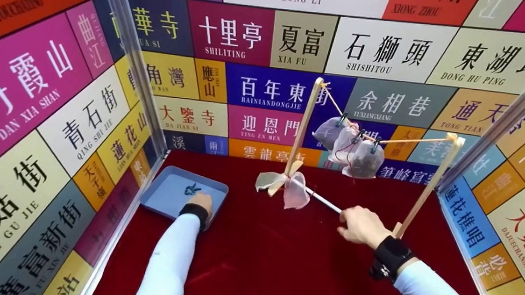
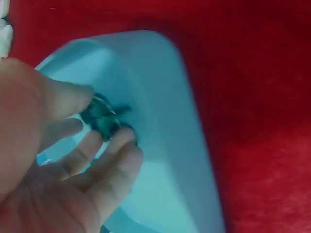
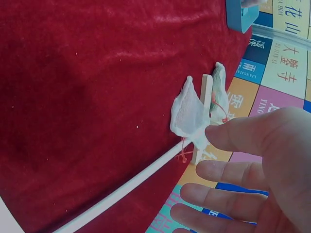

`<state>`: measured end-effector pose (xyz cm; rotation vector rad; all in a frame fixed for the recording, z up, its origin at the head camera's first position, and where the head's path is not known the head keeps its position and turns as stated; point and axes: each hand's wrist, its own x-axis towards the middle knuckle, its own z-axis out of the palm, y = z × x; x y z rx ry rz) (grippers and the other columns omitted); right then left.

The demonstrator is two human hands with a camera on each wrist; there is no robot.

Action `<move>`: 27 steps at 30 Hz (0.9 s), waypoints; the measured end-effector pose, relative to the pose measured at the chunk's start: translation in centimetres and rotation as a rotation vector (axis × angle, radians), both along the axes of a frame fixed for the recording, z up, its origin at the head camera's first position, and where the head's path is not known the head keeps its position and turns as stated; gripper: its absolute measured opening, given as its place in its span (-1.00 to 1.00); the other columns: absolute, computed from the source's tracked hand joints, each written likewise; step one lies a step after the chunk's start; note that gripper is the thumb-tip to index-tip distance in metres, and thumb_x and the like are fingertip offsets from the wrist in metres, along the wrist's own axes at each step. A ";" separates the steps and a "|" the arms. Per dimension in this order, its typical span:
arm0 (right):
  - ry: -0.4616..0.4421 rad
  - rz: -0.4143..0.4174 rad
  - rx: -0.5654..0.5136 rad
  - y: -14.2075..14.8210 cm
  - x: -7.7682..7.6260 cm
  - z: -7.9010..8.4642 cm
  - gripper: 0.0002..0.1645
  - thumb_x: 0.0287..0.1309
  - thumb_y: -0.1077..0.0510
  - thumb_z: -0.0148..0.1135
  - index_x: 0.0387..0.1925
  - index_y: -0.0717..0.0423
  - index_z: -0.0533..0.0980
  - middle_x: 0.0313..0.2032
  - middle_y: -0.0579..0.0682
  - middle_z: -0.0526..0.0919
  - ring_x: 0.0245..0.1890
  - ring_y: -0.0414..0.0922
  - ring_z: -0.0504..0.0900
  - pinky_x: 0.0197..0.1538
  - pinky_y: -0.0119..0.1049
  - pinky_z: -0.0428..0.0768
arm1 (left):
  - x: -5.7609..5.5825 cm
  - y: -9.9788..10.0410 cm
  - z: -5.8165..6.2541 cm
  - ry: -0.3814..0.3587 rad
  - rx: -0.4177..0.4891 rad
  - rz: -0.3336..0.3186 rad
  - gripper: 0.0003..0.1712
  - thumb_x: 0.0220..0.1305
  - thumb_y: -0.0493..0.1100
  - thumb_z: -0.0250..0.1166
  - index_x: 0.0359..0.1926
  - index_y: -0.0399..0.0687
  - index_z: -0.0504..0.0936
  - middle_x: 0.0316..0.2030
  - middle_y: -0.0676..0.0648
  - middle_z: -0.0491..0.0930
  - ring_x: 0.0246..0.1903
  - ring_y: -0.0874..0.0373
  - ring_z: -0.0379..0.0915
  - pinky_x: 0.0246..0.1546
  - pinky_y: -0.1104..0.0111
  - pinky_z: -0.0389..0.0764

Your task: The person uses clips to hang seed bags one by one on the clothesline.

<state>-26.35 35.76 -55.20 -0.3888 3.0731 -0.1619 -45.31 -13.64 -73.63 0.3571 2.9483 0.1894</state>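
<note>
1. Printed wall panels (image 1: 271, 35): two faces of coloured rectangles and a third at right enclose the work area.
2. Dark red velvety cloth (image 1: 253, 264): one sheet, supporting all equipment.
3. Pale wooden drying-line rack: two uprights, left (image 1: 305, 125) and right (image 1: 429, 184); one white rod (image 1: 324, 201) runs low from the left foot toward the right, probably to keep them spaced. One thin orange cord (image 1: 413, 140) joins the tops and sags under its load.
4. Shallow blue plastic tray (image 1: 160, 195): one unit, left of the rack, presumably to keep small parts together within reach of the left hand.
5. Hands: two. The right hand (image 1: 364, 226) is beside the rod, fingers extended and apart; contact with the rod cannot be confirmed. The left hand (image 1: 203, 202) is inside the tray, thumb and fingertips pinching a dark green clip (image 2: 103, 121), a grip suited to so small a part.
6. White mesh bags: five. Three hanging bags (image 1: 367, 160) are bunched at the cord's low middle; two lower bags (image 1: 297, 192) lie at the left upright's foot, one on each side.
7. Dark green line clips (image 1: 375, 148): three visible on the cord, securing the hanging bags. Tray quantity: at least one; the hand prevents a full count.
</note>
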 end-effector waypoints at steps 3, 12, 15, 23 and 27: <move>-0.005 0.001 -0.001 -0.1 0.3 -0.2 -0.69 0.14 0.02 0.59 -0.19 0.15 0.81 -0.22 0.17 0.88 -0.21 0.26 0.85 -0.18 0.24 0.80 | -0.3 -0.9 -2.3 0.050 0.063 0.079 -0.77 0.22 -0.28 0.52 -0.11 -0.30 0.86 0.01 -0.47 0.80 -0.10 -0.32 0.83 -0.05 -0.11 0.87; -0.026 -0.009 -0.011 -0.3 0.5 -1.0 -0.72 0.17 0.01 0.59 -0.21 0.13 0.80 -0.20 0.21 0.87 -0.20 0.29 0.85 -0.16 0.24 0.81 | 5.8 -0.2 6.3 0.038 0.102 0.185 -0.69 0.36 -0.25 0.47 0.06 -0.32 0.76 0.09 -0.46 0.77 0.02 -0.41 0.80 -0.04 -0.25 0.86; -0.033 -0.006 -0.024 -0.5 0.7 -1.3 -0.72 0.16 0.02 0.59 -0.21 0.13 0.79 -0.22 0.22 0.86 -0.21 0.27 0.85 -0.17 0.22 0.80 | 6.5 -0.4 7.3 0.035 0.150 0.185 -0.71 0.40 -0.27 0.44 0.07 -0.33 0.73 0.03 -0.46 0.80 0.06 -0.43 0.80 0.01 -0.27 0.84; -0.009 0.000 -0.071 -0.8 0.8 -1.5 -0.72 0.16 0.05 0.59 -0.19 0.15 0.79 -0.25 0.18 0.86 -0.25 0.20 0.84 -0.17 0.17 0.80 | 5.3 1.3 8.4 0.190 0.284 0.087 -0.89 0.34 -0.36 0.39 -0.25 -0.23 0.85 -0.17 -0.34 0.88 -0.07 -0.36 0.84 -0.01 -0.20 0.84; 0.022 0.018 -0.093 -1.2 0.8 -1.5 -0.72 0.19 0.06 0.57 -0.16 0.17 0.79 -0.22 0.18 0.87 -0.23 0.20 0.85 -0.15 0.18 0.81 | 5.1 3.3 10.5 0.233 0.383 -0.018 -0.89 0.38 -0.23 0.50 -0.13 -0.16 0.88 -0.17 -0.22 0.90 -0.09 -0.27 0.84 0.01 -0.12 0.83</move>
